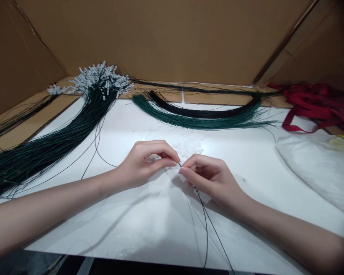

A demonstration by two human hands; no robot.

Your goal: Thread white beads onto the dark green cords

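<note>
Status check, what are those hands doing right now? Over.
Right hand pinching thin dark wire. Left hand pinched shut at its tip. Green wire bundle lies apart, left.

A thin dark wire (206, 233) runs from the near edge of the white worktop up under the right hand (209, 177), its bare tip pinched between the fingertips and pointing left. Just touching that tip, the left hand (145, 162) pinches small white pieces (153, 157) (too small to tell their shape).
</note>
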